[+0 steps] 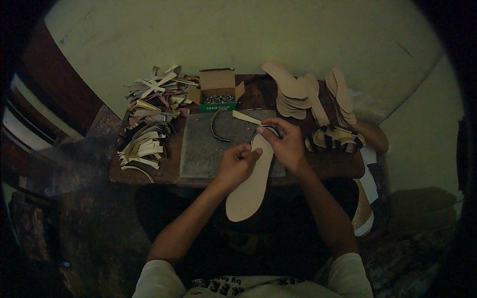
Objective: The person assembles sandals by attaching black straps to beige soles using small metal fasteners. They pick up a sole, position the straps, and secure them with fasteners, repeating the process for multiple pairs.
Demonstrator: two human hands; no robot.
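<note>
A tan shoe insole (250, 192) is held up over the front edge of the low table, its wide end toward me. My left hand (238, 163) pinches its left edge, thumb on the upper face and fingers curled. My right hand (286, 141) grips the far end, with the thumb pressing down on top. A thin dark strip shows along that far edge, partly hidden by my fingers. Just beyond the right fingertips is a cream strip (246, 117). A curved dark strip (214, 126) lies on the grey slab (198, 156) left of the insole.
Heaped strips (144, 149) cover the table's left side. An open green box (217, 106) of small metal pieces stands at the back. Stacked insoles (293, 97), more insoles (340, 97) and a dark-and-tan strapped bundle (335, 139) sit on the right. A wall rises behind the table.
</note>
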